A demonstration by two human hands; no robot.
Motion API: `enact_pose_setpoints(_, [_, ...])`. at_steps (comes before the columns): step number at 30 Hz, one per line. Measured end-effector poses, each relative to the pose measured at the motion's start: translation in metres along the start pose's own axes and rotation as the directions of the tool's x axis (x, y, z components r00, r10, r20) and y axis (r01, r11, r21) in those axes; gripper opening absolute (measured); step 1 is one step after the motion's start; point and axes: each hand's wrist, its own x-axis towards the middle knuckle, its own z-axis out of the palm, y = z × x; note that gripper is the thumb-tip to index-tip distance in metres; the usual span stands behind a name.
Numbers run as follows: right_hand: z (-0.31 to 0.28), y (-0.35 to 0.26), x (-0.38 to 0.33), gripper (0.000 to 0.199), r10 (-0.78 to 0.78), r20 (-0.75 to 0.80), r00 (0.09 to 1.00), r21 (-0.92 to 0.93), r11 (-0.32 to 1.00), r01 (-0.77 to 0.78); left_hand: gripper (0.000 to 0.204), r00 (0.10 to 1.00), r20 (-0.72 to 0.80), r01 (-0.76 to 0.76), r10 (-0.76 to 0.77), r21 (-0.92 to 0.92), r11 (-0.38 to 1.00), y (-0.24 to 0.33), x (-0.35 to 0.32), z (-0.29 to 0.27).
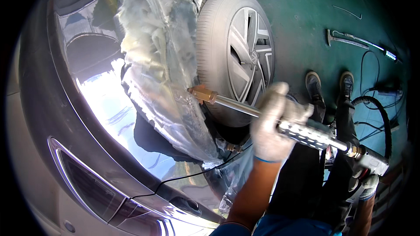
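A slide-hammer dent puller (306, 134) stretches from the car panel to my lap. Its brass-coloured head (202, 94) meets the edge of the dull, sanded bare-metal patch (153, 57) beside the wheel arch. My left hand (272, 124), in a white glove and smeared by motion, is closed round the bright rod at the front end of the perforated slide. At the puller's rear end, my gloved right hand (371, 184) grips the grey pistol handle (372, 161), its fingers partly hidden. A thick black cable (380, 107) leads off from that handle.
A wheel (236, 48) with a grey tyre stands close by the patch. On the green floor lie a hammer (345, 40), a lit work lamp (389, 54), a bent rod (350, 12) and loose cables. A thin black wire (188, 175) crosses the car's side.
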Motion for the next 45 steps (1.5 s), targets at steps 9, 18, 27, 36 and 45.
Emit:
enact_pose_setpoints(9, [0.034,-0.004,0.013,0.044,-0.043,0.076,0.996,0.015,0.999,0.042,0.031,0.993,-0.12,-0.011,0.016,0.044,0.999,-0.069,-0.032,0.007])
enact_pose_setpoints(18, [0.018,-0.001,-0.009,0.039,-0.016,0.003,1.0,0.129,0.992,0.015,0.03,0.967,-0.109,-0.24,0.229,-0.101,0.965,0.099,0.019,-0.024])
enact_pose_setpoints(27, [0.031,-0.003,-0.011,0.048,0.022,0.021,1.0,0.152,0.988,-0.025,0.027,0.984,0.018,-0.167,0.176,-0.246,0.955,0.094,0.028,-0.013])
enact_pose_setpoints(36, [0.033,0.001,-0.003,0.059,0.035,0.043,0.998,0.193,0.98,-0.043,0.017,0.808,-0.472,-0.307,0.352,0.172,0.936,0.088,0.013,-0.005])
enact_pose_setpoints(45, [0.042,0.004,0.002,0.063,0.097,0.098,0.99,0.24,0.964,-0.118,0.015,0.787,-0.482,-0.299,0.384,0.246,0.922,0.088,0.013,0.0])
